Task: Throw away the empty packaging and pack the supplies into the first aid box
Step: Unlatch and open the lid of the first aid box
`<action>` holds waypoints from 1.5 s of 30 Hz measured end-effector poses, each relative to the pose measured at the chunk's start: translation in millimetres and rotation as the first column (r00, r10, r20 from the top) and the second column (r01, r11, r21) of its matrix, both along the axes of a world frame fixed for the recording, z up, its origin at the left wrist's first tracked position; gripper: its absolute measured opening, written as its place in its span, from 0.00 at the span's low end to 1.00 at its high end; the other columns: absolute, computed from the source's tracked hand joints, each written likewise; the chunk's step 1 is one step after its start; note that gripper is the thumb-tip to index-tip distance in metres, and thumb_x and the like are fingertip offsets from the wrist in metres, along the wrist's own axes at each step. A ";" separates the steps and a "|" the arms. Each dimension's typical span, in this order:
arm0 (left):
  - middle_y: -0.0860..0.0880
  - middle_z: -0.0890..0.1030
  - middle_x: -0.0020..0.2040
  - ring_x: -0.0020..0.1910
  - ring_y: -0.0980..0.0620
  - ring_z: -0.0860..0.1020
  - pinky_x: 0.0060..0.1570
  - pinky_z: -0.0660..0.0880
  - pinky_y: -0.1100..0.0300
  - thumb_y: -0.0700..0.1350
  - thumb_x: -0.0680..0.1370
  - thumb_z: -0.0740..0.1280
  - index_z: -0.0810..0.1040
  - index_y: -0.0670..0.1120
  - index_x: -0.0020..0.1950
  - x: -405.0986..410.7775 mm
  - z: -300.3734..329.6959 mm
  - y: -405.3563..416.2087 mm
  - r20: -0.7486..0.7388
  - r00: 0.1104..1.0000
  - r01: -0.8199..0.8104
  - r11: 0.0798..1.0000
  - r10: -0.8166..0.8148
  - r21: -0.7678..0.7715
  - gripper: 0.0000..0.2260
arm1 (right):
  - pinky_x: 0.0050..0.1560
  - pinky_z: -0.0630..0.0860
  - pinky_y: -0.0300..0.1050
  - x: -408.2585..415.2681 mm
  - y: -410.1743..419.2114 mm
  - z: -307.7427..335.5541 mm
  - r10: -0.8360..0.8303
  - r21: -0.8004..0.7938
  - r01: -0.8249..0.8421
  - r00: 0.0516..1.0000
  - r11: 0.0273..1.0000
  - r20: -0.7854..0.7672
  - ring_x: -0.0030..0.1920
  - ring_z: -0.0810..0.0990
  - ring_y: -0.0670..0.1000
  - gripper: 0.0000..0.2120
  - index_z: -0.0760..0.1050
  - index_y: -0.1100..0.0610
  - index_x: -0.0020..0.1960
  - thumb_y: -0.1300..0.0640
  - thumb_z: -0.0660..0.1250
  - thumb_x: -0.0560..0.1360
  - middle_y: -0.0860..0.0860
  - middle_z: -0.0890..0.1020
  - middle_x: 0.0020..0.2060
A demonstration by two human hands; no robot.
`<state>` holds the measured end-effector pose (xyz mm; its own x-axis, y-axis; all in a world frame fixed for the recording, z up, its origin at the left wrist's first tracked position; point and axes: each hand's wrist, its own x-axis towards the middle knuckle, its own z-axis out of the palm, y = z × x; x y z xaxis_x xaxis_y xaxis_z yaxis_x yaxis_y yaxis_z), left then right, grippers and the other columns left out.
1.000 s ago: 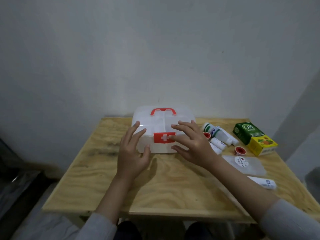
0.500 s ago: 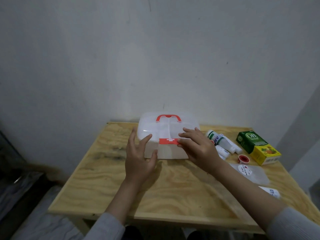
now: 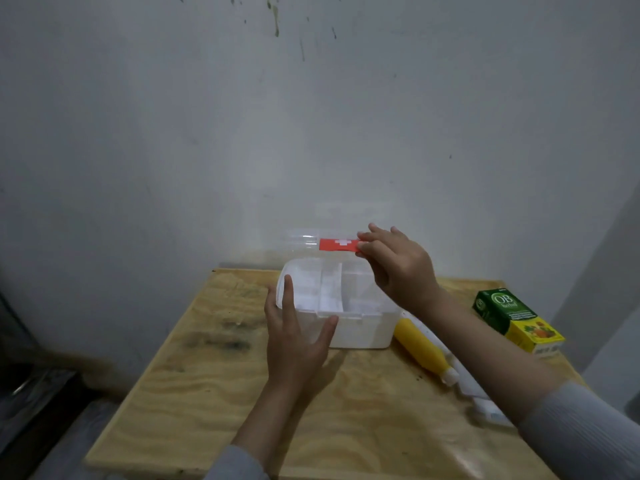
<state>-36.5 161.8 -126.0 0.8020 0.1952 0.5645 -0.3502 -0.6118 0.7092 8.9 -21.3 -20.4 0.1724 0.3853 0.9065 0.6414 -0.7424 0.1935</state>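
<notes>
The white translucent first aid box (image 3: 360, 329) stands at the back middle of the wooden table (image 3: 221, 393). Its clear lid (image 3: 304, 241) is swung up, with the red latch showing a white cross (image 3: 338, 244) at its raised edge. My right hand (image 3: 398, 268) grips that raised edge beside the latch. My left hand (image 3: 294, 337) presses against the box's front left corner, fingers spread. Inside, a white divided tray (image 3: 329, 292) shows. A yellow bottle (image 3: 420, 351) lies right of the box, partly under my right forearm.
A green and yellow carton (image 3: 512, 318) lies at the table's right side. White packets (image 3: 485, 403) lie near my right forearm, mostly hidden. A grey wall stands just behind the table. Dark floor drops off at the left.
The lid was down with my right hand at the red latch; now my right hand has lifted it up and back. My left hand stays against the box's front left.
</notes>
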 end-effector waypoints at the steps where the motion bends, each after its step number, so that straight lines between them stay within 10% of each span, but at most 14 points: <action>1: 0.48 0.53 0.77 0.72 0.45 0.62 0.54 0.71 0.59 0.66 0.70 0.64 0.45 0.60 0.76 0.9 1.0 -0.8 -0.012 1.000 -0.013 1.000 0.013 -0.022 0.41 | 0.48 0.81 0.57 7.2 -1.2 5.1 -0.008 -0.022 0.008 1.000 1.000 0.015 0.52 0.84 0.58 0.03 0.77 0.59 0.45 0.60 0.67 0.75 0.58 0.86 0.46; 7: 0.48 0.57 0.74 0.68 0.47 0.67 0.51 0.72 0.62 0.62 0.73 0.64 0.50 0.56 0.77 9.5 7.2 -4.6 -0.052 0.997 -0.060 0.993 0.055 -0.098 0.37 | 0.45 0.81 0.54 46.1 -9.1 27.0 -0.092 -0.126 0.090 0.996 0.988 -0.009 0.53 0.83 0.59 0.05 0.78 0.60 0.47 0.58 0.67 0.76 0.58 0.84 0.51; 15: 0.50 0.58 0.72 0.67 0.50 0.66 0.52 0.73 0.62 0.64 0.70 0.64 0.53 0.57 0.76 11.4 7.6 -1.9 -0.082 0.996 -0.052 0.991 0.042 -0.122 0.38 | 0.65 0.69 0.65 85.3 -6.5 33.1 -0.393 -0.223 0.328 0.826 0.918 -0.404 0.69 0.68 0.63 0.22 0.68 0.57 0.65 0.55 0.69 0.73 0.59 0.70 0.69; 31: 0.51 0.61 0.70 0.66 0.49 0.68 0.54 0.77 0.53 0.60 0.69 0.72 0.55 0.51 0.75 22.4 12.3 -2.5 -0.179 0.983 -0.083 0.979 0.049 -0.187 0.41 | 0.71 0.60 0.66 112.3 -14.9 52.9 -0.404 -0.280 0.291 0.642 0.915 -0.652 0.73 0.62 0.58 0.30 0.60 0.52 0.71 0.49 0.67 0.73 0.56 0.64 0.73; 37: 0.49 0.62 0.70 0.65 0.49 0.68 0.52 0.72 0.58 0.58 0.69 0.72 0.57 0.49 0.74 23.9 11.9 -1.7 -0.151 0.988 -0.070 0.975 0.038 -0.213 0.40 | 0.68 0.66 0.53 49.7 -45.3 50.7 -0.323 -0.240 0.216 0.649 0.946 -0.689 0.70 0.66 0.55 0.22 0.68 0.53 0.67 0.50 0.65 0.75 0.55 0.70 0.69; 45: 0.47 0.65 0.69 0.64 0.47 0.70 0.54 0.73 0.56 0.57 0.68 0.73 0.60 0.48 0.73 25.6 5.6 0.4 -0.106 0.992 -0.086 0.979 0.068 -0.183 0.38 | 0.52 0.77 0.52 -42.4 -144.6 -3.8 -0.454 -0.258 0.441 0.427 0.860 -0.782 0.54 0.78 0.53 0.12 0.78 0.51 0.54 0.51 0.68 0.72 0.52 0.79 0.55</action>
